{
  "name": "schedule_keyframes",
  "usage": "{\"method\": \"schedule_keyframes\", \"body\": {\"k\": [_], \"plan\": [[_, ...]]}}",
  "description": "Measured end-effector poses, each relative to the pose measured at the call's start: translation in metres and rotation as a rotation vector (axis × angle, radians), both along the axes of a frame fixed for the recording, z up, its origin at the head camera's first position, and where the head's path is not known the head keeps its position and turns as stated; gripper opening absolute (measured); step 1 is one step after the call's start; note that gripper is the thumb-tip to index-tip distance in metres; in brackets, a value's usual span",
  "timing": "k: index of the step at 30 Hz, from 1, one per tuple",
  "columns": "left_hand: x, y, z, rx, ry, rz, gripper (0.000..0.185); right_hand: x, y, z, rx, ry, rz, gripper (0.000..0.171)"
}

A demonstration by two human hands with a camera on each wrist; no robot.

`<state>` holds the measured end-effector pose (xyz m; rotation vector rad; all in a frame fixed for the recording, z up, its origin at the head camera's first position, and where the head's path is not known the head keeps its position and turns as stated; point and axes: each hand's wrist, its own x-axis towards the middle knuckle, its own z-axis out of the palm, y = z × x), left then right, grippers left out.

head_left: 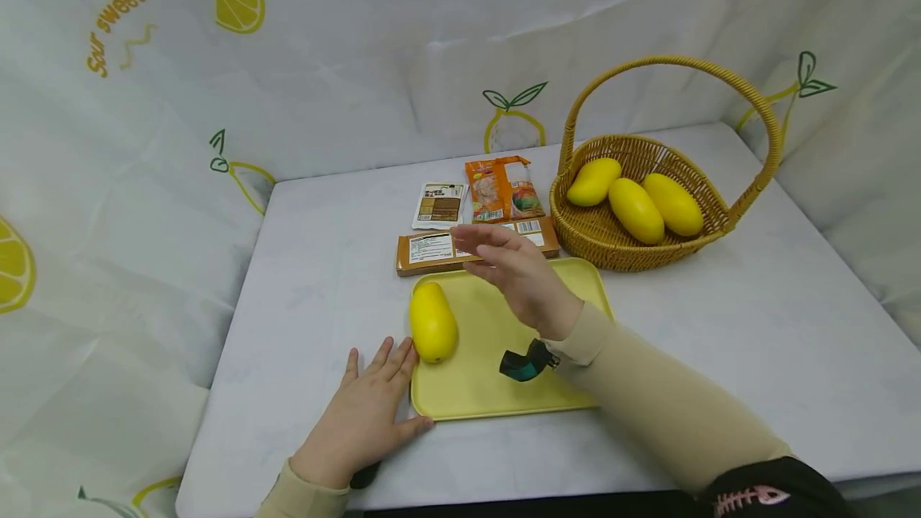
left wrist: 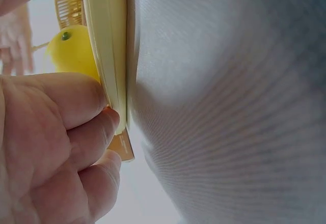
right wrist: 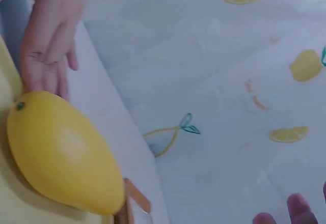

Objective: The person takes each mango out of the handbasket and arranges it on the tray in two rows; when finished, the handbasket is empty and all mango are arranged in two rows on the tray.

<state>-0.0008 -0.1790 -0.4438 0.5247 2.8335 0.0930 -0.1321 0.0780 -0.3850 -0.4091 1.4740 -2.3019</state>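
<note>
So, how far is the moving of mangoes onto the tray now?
One mango lies on the yellow tray. The left hand steadies the tray's edge; the right hand hovers above it, empty. Three mangoes remain in the basket.

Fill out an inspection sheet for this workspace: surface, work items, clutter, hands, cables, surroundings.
Surface: white table, with a yellow tray near the front edge.
Work items: one mango on the tray's left side; three mangoes in a wicker basket behind the tray.
Clutter: three snack packets between the tray and the backdrop.
Hands: left hand lies flat on the table, fingers against the tray's left edge; right hand hovers open above the tray, holding nothing.
Cables: nothing seen.
Surroundings: white cloth backdrop printed with lemons and "Sour sweet" encloses the table.
</note>
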Motion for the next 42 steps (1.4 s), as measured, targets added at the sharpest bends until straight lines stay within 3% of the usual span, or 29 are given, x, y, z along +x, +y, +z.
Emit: {"method": "schedule_keyframes", "body": {"k": [4, 9, 13, 21, 26, 32, 36, 39, 42], "plan": [[-0.001, 0.001, 0.0, -0.001, -0.011, -0.002, 0.102, -0.006, 0.035, 0.021, -0.091, 0.079, 0.098, 0.039], [-0.002, 0.002, 0.002, -0.003, -0.017, -0.01, 0.102, -0.016, 0.082, 0.035, -0.157, 0.146, 0.219, 0.047], [-0.002, 0.003, 0.003, -0.003, -0.024, -0.008, 0.102, -0.027, 0.115, 0.042, -0.229, 0.152, 0.296, 0.053], [-0.003, 0.002, 0.005, 0.006, -0.032, 0.004, 0.102, -0.055, 0.169, 0.045, -0.493, 0.095, 0.435, 0.061], [-0.003, 0.0, 0.004, 0.0, -0.034, 0.004, 0.102, -0.066, 0.195, 0.039, -0.571, -0.03, 0.384, 0.062], [-0.004, 0.0, 0.003, -0.002, -0.039, 0.001, 0.103, -0.076, 0.222, 0.033, -0.579, -0.175, 0.287, 0.064], [-0.004, 0.001, 0.004, 0.002, -0.038, 0.0, 0.103, -0.082, 0.238, 0.031, -0.604, -0.265, 0.269, 0.063], [-0.004, 0.002, 0.005, 0.01, -0.038, -0.001, 0.102, -0.082, 0.246, 0.032, -0.57, -0.325, 0.185, 0.057], [-0.004, 0.002, 0.004, 0.013, -0.04, 0.0, 0.102, -0.081, 0.249, 0.036, -0.436, -0.373, 0.033, 0.05]]}}
